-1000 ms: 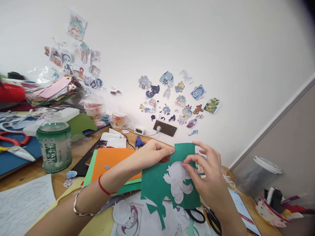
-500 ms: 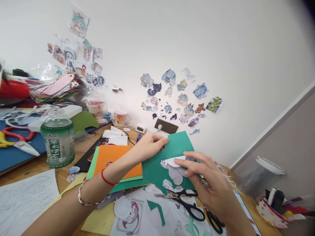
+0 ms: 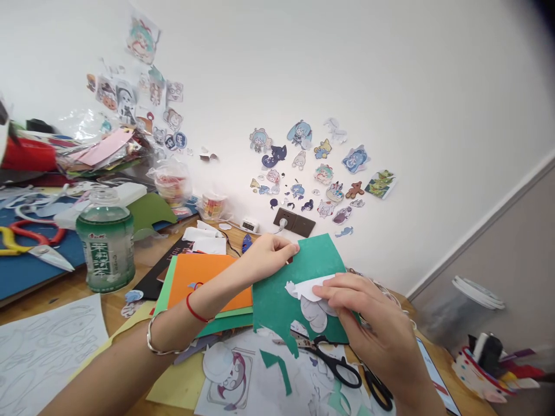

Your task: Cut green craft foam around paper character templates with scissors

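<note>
My left hand (image 3: 275,257) pinches the top left corner of a dark green sheet (image 3: 277,306), which is tilted up above the desk. White paper cutouts (image 3: 314,315) lie against the sheet's lower right part. The fingers of my right hand (image 3: 359,306) are closed together on a folded white piece (image 3: 306,287) over these cutouts. Below the sheet's lower edge, black-handled scissors (image 3: 333,365) lie on paper scraps, partly hidden by the sheet and my right hand.
An orange sheet (image 3: 195,274) tops a paper stack at the left. Beyond it stand a green jar (image 3: 106,248) and red-and-yellow scissors (image 3: 47,254). A pen holder (image 3: 481,370) and a lidded bin (image 3: 468,312) are at the right. Cutouts cover the wall.
My right hand's fingers have come together on the white piece, which has shifted slightly. The green sheet has swung a little, its torn lower edge now over the scissors' blades.
</note>
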`<state>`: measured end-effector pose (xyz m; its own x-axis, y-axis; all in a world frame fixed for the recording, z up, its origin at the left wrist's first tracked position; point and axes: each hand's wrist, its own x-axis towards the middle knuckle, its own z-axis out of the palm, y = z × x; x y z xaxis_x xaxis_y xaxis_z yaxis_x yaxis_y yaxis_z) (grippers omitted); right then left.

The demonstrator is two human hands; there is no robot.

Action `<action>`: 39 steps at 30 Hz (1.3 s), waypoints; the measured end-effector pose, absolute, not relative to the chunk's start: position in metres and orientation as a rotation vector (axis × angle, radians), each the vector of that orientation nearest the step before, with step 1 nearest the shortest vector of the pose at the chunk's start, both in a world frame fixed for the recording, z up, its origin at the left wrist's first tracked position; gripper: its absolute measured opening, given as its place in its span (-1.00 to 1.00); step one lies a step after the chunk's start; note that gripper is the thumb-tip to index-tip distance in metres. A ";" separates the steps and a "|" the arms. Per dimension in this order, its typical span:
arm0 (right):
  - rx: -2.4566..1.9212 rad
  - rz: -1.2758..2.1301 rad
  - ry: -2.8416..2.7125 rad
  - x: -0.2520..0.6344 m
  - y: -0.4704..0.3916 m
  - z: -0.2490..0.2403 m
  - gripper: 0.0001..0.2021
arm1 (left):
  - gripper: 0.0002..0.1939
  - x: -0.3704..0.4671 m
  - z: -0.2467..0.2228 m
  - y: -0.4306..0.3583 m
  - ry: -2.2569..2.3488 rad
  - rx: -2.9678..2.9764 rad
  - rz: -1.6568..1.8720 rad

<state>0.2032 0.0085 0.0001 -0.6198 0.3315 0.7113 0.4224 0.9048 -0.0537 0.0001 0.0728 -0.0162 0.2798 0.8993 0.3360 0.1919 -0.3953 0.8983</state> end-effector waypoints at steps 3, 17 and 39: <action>-0.531 -0.168 -2.293 0.205 0.006 0.001 -0.73 | -0.59 0.000 -0.016 0.073 0.993 1.770 1.157; -0.489 -0.211 -2.297 0.209 -0.003 0.009 -0.70 | -0.58 -0.005 -0.004 0.059 0.957 1.749 1.314; -0.457 -0.274 -2.220 0.225 -0.038 0.018 -0.82 | -0.61 -0.020 0.007 0.059 1.116 1.531 1.447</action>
